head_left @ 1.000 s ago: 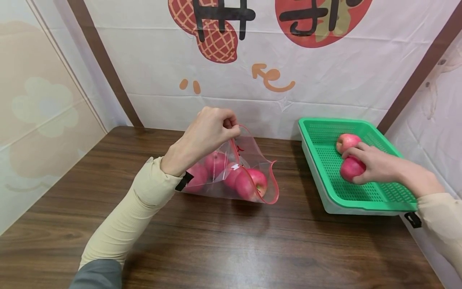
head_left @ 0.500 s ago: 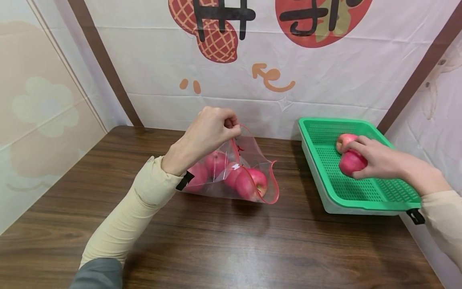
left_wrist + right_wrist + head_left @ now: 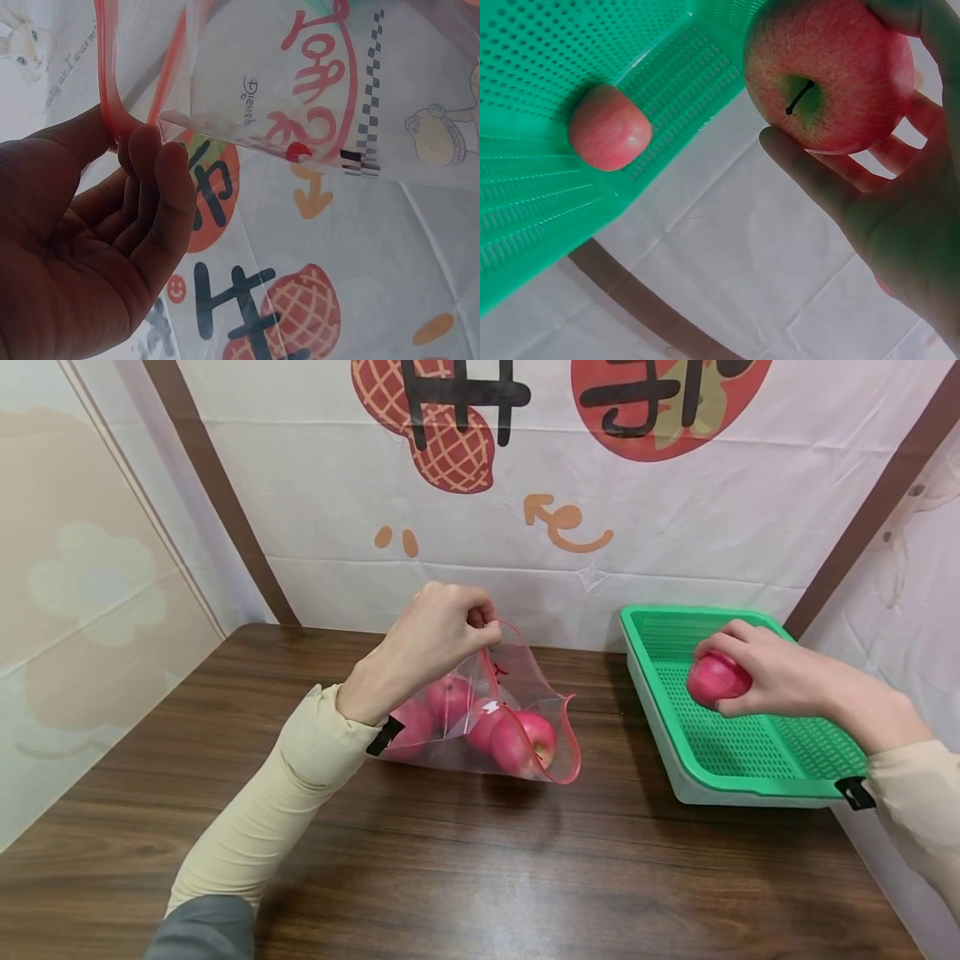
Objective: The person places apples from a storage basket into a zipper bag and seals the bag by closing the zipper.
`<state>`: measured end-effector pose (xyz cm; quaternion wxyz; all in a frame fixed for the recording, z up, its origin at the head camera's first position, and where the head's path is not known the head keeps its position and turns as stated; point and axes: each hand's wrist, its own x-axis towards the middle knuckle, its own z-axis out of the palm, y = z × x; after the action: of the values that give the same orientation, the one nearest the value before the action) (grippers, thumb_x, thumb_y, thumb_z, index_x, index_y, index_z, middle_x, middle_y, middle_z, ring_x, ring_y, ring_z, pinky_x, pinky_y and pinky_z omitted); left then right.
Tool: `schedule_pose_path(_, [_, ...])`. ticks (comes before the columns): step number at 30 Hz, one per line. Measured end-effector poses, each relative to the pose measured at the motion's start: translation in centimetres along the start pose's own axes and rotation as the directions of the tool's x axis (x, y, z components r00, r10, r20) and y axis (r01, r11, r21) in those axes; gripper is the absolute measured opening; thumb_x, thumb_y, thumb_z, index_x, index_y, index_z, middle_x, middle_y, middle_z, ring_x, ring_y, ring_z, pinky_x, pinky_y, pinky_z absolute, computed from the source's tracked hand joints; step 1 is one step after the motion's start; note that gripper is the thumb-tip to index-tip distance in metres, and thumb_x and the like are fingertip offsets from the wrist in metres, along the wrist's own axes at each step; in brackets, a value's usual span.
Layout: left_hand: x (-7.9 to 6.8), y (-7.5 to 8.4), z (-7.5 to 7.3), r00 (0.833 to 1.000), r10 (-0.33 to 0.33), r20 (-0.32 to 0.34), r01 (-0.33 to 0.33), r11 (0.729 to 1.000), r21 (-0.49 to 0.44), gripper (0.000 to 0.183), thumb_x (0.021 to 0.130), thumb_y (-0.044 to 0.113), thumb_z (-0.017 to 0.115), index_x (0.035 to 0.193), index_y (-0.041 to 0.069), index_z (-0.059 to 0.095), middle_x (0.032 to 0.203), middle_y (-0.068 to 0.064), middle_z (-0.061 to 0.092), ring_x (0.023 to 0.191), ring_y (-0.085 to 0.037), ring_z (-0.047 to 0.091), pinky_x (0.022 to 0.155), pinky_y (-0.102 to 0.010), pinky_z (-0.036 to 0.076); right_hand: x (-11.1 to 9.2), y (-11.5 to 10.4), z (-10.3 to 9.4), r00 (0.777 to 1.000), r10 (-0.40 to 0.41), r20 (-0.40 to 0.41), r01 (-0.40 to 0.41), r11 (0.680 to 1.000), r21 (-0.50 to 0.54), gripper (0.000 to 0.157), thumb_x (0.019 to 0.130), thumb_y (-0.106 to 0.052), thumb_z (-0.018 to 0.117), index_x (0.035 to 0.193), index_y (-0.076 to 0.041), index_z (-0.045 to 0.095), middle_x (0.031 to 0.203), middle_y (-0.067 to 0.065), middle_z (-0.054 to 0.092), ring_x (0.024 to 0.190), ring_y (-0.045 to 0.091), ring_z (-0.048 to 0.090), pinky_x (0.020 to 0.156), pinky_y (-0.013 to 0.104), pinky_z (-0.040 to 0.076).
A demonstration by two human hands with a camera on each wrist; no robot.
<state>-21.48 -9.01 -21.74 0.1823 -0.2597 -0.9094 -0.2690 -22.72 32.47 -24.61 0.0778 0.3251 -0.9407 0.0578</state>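
Observation:
My left hand [image 3: 435, 631] pinches the red-edged rim of a clear zip bag [image 3: 543, 681], holding its mouth up and open toward the right. Several red apples [image 3: 447, 700] lie inside the bag on the table. In the left wrist view the bag's printed plastic [image 3: 322, 82] hangs from the fingertips. My right hand [image 3: 780, 677] grips a red apple [image 3: 717, 680] above the green basket; its stem end shows in the right wrist view. Another apple [image 3: 609, 127] sits in the basket, hidden behind the hand in the head view.
The green plastic basket [image 3: 678, 752] stands at the right of the brown wooden table [image 3: 480, 868], near the right-hand wall sheet. A printed white sheet [image 3: 315, 502] rises behind the table's back edge.
My right hand has lifted the apple from the basket and moved it up and slightly left, now covering the other apple in the head view. The left hand and bag stay put.

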Motion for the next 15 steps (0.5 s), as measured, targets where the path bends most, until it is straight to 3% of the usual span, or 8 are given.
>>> schedule_pose_path(15, [0.0, 0.0, 0.0, 1.0, 0.003, 0.001, -0.003, 1.0, 0.009, 0.011, 0.08, 0.011, 0.06, 0.074, 0.013, 0.068, 0.066, 0.001, 0.063, 0.06, -0.012, 0.053, 0.058, -0.026, 0.042, 1.2, -2.0, -1.1, 0.999, -0.031, -0.027, 0.032, 0.999, 0.024, 0.061, 0.064, -0.019, 0.088, 0.119, -0.017, 0.06, 0.113, 0.0, 0.055, 0.102, 0.022, 0.052, 0.067, 0.031, 0.052])
